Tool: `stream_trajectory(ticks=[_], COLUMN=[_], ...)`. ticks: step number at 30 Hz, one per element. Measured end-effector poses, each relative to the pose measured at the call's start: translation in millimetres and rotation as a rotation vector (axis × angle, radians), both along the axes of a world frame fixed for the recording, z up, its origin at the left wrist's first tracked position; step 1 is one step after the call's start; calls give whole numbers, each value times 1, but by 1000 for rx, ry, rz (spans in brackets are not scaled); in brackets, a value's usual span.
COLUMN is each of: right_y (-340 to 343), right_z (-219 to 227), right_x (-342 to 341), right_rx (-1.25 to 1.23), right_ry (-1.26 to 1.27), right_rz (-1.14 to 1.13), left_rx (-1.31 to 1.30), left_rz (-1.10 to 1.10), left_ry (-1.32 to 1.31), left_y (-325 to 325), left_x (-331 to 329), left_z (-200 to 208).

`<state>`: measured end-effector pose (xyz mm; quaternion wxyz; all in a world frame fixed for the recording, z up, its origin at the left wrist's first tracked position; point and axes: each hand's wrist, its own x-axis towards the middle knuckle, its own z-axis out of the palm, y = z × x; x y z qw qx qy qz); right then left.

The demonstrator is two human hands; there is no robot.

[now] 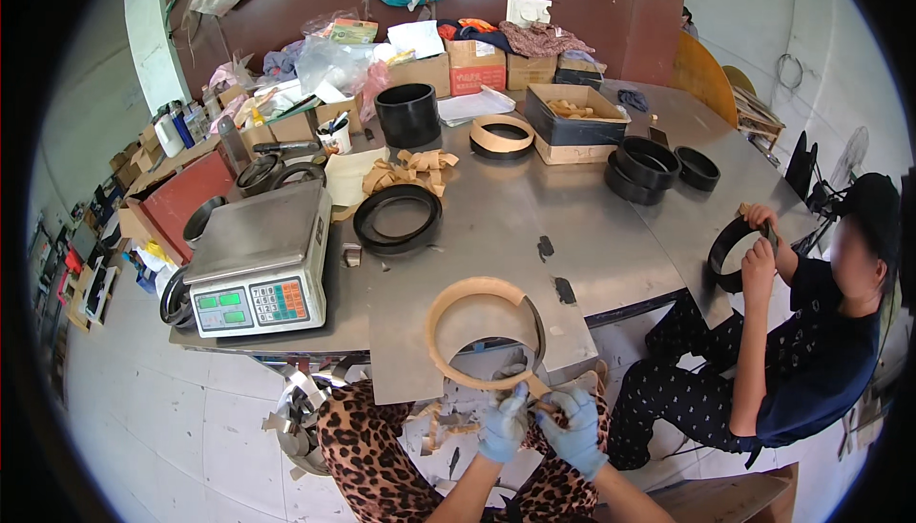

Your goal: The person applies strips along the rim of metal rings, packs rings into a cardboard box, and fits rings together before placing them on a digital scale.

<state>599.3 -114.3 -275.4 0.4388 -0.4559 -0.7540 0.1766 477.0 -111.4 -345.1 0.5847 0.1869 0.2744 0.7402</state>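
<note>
A black ring (477,284), mostly covered in tan paper tape, is held tilted at the table's near edge. Bare black shows along its right side. My left hand (502,425), in a light blue glove, is closed on the ring's near edge. My right hand (575,426), gloved alike, pinches the tan paper tape (538,387) where it leaves the ring at the lower right. The fingertips of both hands are partly hidden by the ring and tape.
A digital scale (258,256) stands at the left. Black rings (398,219), crumpled tan tape (410,172) and an open box (575,115) lie farther back. At the right a seated co-worker (811,332) holds a black ring (730,254). Scraps lie on the floor.
</note>
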Motion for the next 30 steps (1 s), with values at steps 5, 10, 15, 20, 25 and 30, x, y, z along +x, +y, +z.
stream_trajectory(ticks=[5,10,15,20,25,30], right_y=[24,80,83,127,197,227], right_z=[87,102,81,112,94,89], right_x=[-11,-74,-75,-97,-143,-153], right_rx=[219,-93,66,164,221,-12], right_ry=[-72,-454,-762,-753,-803,-895], right_rz=[72,116,184,167,547,676], left_rx=[8,-65,-141,-45,-47,-85], left_rz=[-91,-130,-324,-320,-257,-190], left_ry=[-264,-281,-792,-553,-834,-791], left_y=[-3,3,28,33,23,17], left_x=[-17,-26,-32,-19,4,-10], left_z=[7,9,-27,-44,11,30])
